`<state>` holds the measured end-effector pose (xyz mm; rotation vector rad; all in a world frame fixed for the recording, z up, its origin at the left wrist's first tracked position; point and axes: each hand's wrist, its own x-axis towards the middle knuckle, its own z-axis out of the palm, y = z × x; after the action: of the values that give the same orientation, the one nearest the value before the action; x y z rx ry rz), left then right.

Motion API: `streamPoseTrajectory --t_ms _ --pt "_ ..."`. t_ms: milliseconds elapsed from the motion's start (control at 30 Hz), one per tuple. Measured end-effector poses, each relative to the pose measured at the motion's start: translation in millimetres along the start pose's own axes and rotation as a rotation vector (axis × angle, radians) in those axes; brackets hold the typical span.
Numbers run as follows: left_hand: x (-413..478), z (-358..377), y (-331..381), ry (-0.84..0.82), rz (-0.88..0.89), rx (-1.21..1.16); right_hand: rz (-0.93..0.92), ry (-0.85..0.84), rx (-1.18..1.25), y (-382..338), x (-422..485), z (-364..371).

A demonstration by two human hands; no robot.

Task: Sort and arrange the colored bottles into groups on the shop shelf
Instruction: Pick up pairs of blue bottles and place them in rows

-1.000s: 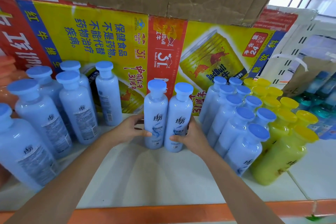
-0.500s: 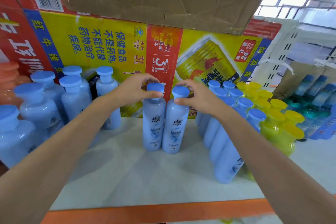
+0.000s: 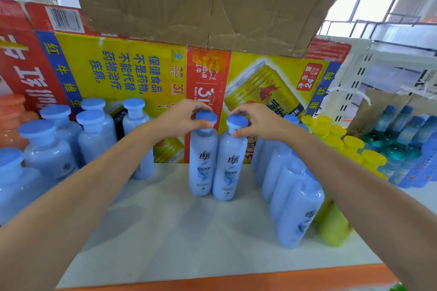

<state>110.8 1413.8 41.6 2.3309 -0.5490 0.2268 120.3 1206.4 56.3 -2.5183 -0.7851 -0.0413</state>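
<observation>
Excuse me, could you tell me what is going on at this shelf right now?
A person is sorting bottles on a white shelf. The left hand grips the cap of one blue bottle, and the right hand grips the cap of its neighbour. Both stand upright, side by side, in front of a Red Bull carton. A blue group stands to the left and a blue row to the right, with yellow bottles beyond it.

Both forearms [image 3: 94, 186] are uncovered, and the left hand [image 3: 183, 117] and right hand [image 3: 259, 123] are bare.
</observation>
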Motion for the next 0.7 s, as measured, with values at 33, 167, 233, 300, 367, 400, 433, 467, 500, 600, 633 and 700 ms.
streamPoseTrajectory --t_ms 33,167,233,300,367,400,433,467,500,600,633,700 --pt "5 0 1 -0.003 0.007 -0.002 -0.001 0.007 -0.009 2 2 -4" --pt "24 6 2 -0.024 0.015 0.0 0.022 0.013 -0.055 14 9 -15" --pt "32 13 -1 -0.024 0.011 -0.015 0.038 0.026 -0.093 22 13 -18" --pt "39 20 -4 -0.019 0.01 -0.023 0.047 0.041 -0.125 30 19 -21" --pt "47 26 -6 -0.012 0.017 -0.008 0.055 0.042 -0.147 37 24 -24" --pt "51 28 -6 -0.004 0.017 0.006 0.058 0.042 -0.154 40 27 -25" --pt "55 30 -6 0.008 0.02 0.022 0.062 0.046 -0.158 44 29 -26" --pt "59 32 -6 0.019 0.021 0.035 0.067 0.05 -0.162 47 31 -26" --pt "62 34 -7 0.027 0.025 0.043 0.069 0.058 -0.167 51 32 -27" --pt "71 38 -7 0.029 0.034 0.036 0.078 0.07 -0.174 63 36 -25" --pt "73 40 -8 0.026 0.037 0.031 0.077 0.066 -0.171 66 37 -24" --pt "76 43 -10 0.037 0.049 0.041 0.079 0.067 -0.156 73 38 -22"
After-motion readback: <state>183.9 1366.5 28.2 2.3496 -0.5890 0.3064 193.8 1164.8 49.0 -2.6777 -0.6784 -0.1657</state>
